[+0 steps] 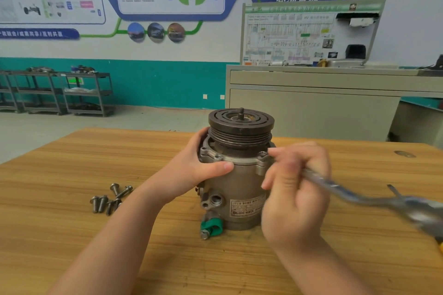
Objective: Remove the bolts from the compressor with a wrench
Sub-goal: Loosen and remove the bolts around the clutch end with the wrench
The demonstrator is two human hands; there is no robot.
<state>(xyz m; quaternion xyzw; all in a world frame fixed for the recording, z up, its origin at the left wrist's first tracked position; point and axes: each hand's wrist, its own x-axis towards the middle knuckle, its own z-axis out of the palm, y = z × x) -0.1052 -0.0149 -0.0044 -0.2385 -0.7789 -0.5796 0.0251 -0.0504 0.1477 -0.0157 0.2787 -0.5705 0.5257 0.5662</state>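
A grey compressor (239, 189) stands upright on the wooden table (72, 175), its dark pulley on top. My left hand (203, 163) grips the compressor's left side just under the flange, thumb across the front. My right hand (294, 189) holds a metal wrench (359, 196) that is blurred and slants down to the right; its fingers reach to a bolt (263, 154) on the flange's right lug. The wrench's working end is hidden behind my fingers. Several loose bolts (110, 199) lie on the table left of the compressor.
A green clip (212, 225) sits at the compressor's base. A dark mark (405, 154) is on the table at the right. Beyond the table are a beige cabinet (311, 108) and grey shelf carts (60, 91) against the wall.
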